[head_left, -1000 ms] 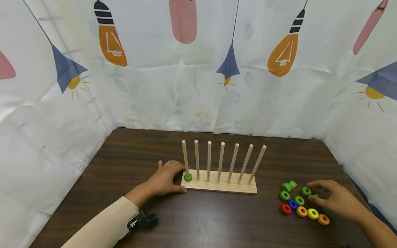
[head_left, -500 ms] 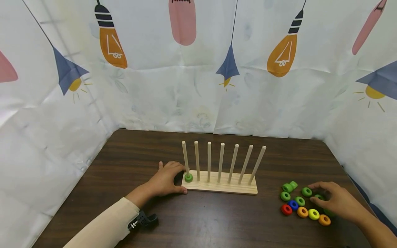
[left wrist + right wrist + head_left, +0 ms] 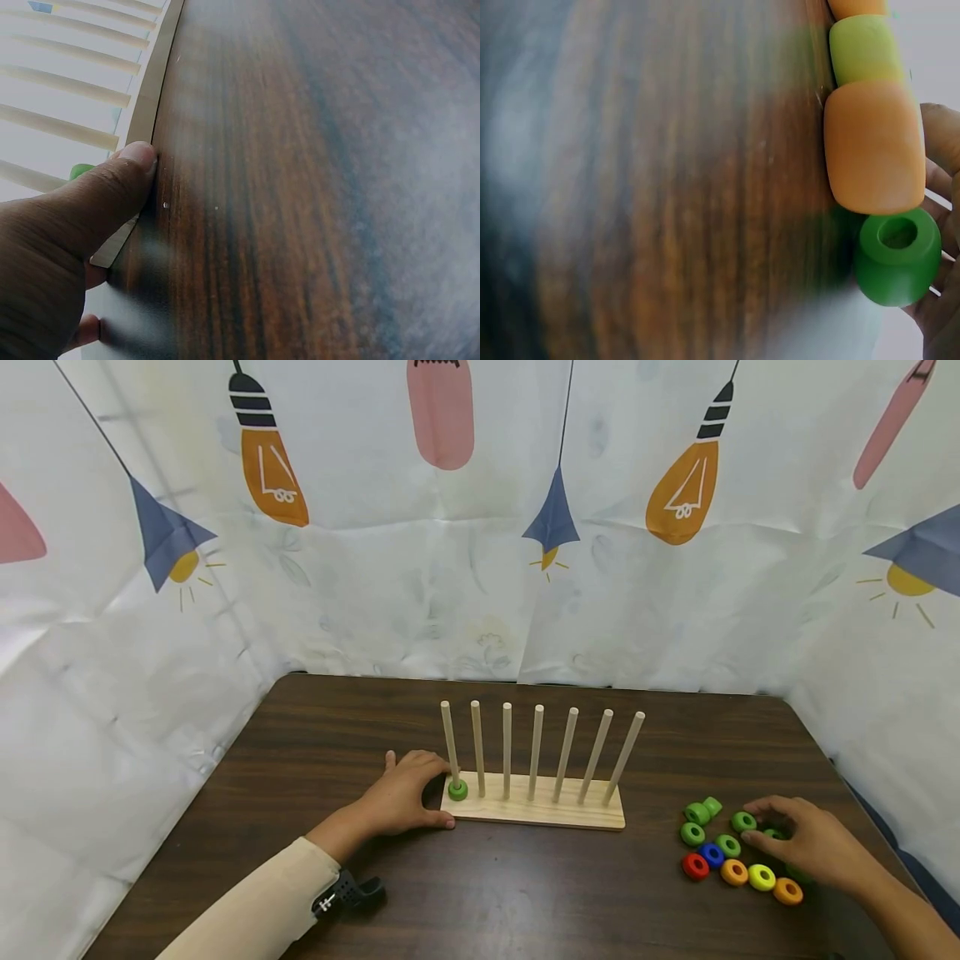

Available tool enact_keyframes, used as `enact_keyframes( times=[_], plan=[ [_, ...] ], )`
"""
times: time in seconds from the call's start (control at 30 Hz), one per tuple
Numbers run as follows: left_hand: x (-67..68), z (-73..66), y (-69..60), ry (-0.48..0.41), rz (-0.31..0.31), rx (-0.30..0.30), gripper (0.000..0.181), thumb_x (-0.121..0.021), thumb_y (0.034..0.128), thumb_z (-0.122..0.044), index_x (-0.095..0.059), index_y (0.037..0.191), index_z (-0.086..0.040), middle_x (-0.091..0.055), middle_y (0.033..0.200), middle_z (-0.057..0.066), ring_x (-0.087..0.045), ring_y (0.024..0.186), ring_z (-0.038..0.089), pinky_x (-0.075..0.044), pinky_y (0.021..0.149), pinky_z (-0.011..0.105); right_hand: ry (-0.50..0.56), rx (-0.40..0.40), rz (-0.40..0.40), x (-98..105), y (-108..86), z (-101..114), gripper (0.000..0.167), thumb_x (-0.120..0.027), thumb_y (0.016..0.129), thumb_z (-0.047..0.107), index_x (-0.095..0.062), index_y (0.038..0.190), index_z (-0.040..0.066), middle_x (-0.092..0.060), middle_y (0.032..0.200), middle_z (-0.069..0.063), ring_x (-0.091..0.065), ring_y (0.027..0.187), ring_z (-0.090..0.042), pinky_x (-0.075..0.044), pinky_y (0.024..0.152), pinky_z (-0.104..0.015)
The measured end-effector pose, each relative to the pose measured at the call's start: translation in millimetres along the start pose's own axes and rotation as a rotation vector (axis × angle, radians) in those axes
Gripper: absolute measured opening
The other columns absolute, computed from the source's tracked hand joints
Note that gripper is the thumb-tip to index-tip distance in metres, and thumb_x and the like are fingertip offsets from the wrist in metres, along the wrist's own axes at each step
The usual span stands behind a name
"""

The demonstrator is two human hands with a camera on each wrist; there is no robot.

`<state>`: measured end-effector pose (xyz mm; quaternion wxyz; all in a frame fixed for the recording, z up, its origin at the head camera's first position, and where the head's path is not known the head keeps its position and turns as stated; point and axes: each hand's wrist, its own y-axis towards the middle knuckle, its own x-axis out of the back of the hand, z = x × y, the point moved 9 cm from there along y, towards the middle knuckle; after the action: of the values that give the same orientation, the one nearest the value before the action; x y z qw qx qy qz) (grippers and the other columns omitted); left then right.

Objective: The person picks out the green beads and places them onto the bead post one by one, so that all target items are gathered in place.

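Observation:
A wooden peg board (image 3: 536, 812) with a row of upright pegs stands mid-table. One green bead (image 3: 457, 790) sits low on its leftmost peg. My left hand (image 3: 405, 793) grips the board's left end, the thumb (image 3: 112, 184) along the front edge and the fingers behind. Over at the right, my right hand (image 3: 813, 843) is among loose beads, thumb and index finger bent on either side of a green bead (image 3: 743, 822). Whether they pinch it is unclear. Another green bead (image 3: 774, 834) shows between thumb and index, and a green bead (image 3: 898, 262) lies below the hand.
Left of the right hand lie several green beads (image 3: 692, 834), a red bead (image 3: 695, 867) and a blue bead (image 3: 712, 856). Orange beads (image 3: 787, 892) and a yellow bead (image 3: 762, 877) line the near side. A patterned white curtain (image 3: 435, 585) hangs behind the dark table (image 3: 525, 893).
My right hand has shifted slightly left, bringing thumb and index finger closer around the green bead. The left hand keeps its hold on the peg board.

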<state>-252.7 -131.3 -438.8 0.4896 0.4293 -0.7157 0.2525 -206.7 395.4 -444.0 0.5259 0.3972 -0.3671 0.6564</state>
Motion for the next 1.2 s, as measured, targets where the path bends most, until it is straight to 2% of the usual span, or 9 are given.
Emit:
enact_keyframes(
  times=[0.2, 0.43, 0.63, 0.73, 1.03, 1.2],
  plan=[
    [-1.5, -1.1, 0.5, 0.0, 0.006, -0.003, 0.069, -0.089, 0.0752, -0.051, -0.065, 0.131, -0.018, -0.059, 0.137, 0.006, -0.045, 0.138, 0.032, -0.012, 0.104, 0.084, -0.002, 0.027, -0.016, 0, 0.9, 4, 0.045, -0.082, 0.088, 0.04, -0.069, 0.116, 0.008, -0.067, 0.103, -0.003, -0.063, 0.091, -0.023, -0.054, 0.076, -0.051],
    [-1.0, -2.0, 1.3, 0.004, 0.009, -0.003, 0.068, -0.089, 0.0756, -0.051, -0.065, 0.13, -0.018, -0.059, 0.138, 0.006, -0.045, 0.138, 0.032, -0.012, 0.104, 0.084, -0.008, 0.06, -0.057, 11, 4.2, 14, 0.039, -0.081, 0.09, 0.033, -0.068, 0.119, 0.01, -0.066, 0.107, -0.008, -0.064, 0.096, -0.03, -0.054, 0.077, -0.051],
    [-1.1, -0.7, 1.9, 0.008, 0.009, -0.004, 0.067, -0.089, 0.0758, -0.051, -0.065, 0.13, -0.019, -0.06, 0.136, 0.004, -0.046, 0.136, 0.031, -0.012, 0.104, 0.084, -0.007, 0.092, -0.072, 21, 9.8, 28, 0.037, -0.079, 0.093, 0.03, -0.067, 0.121, 0.011, -0.066, 0.105, -0.003, -0.061, 0.087, -0.017, -0.05, 0.065, -0.034],
    [-0.8, -0.6, 1.6, 0.009, 0.008, -0.005, 0.067, -0.089, 0.0758, -0.051, -0.065, 0.13, -0.019, -0.06, 0.136, 0.004, -0.046, 0.136, 0.031, -0.013, 0.104, 0.084, -0.008, 0.118, -0.096, 28, 11.3, 37, 0.036, -0.079, 0.093, 0.028, -0.068, 0.123, 0.011, -0.065, 0.105, -0.002, -0.058, 0.084, -0.012, -0.048, 0.062, -0.029],
    [-0.1, -0.8, 0.4, 0.005, 0.003, -0.002, 0.066, -0.089, 0.0755, -0.051, -0.065, 0.129, -0.02, -0.06, 0.136, 0.004, -0.046, 0.137, 0.031, -0.013, 0.104, 0.084, -0.011, 0.171, -0.122, 46, 18.6, 66, 0.04, -0.078, 0.093, 0.03, -0.066, 0.126, 0.01, -0.067, 0.11, -0.006, -0.063, 0.09, -0.025, -0.052, 0.067, -0.031],
    [0.9, -1.6, -0.8, 0.004, -0.002, -0.005, 0.066, -0.09, 0.0752, -0.05, -0.065, 0.128, -0.019, -0.059, 0.136, 0.005, -0.046, 0.137, 0.032, -0.013, 0.104, 0.084, -0.027, 0.201, -0.163, 57, 20.8, 82, 0.035, -0.079, 0.092, 0.029, -0.067, 0.121, 0.012, -0.067, 0.102, -0.002, -0.061, 0.083, -0.016, -0.051, 0.063, -0.029]
  ],
)
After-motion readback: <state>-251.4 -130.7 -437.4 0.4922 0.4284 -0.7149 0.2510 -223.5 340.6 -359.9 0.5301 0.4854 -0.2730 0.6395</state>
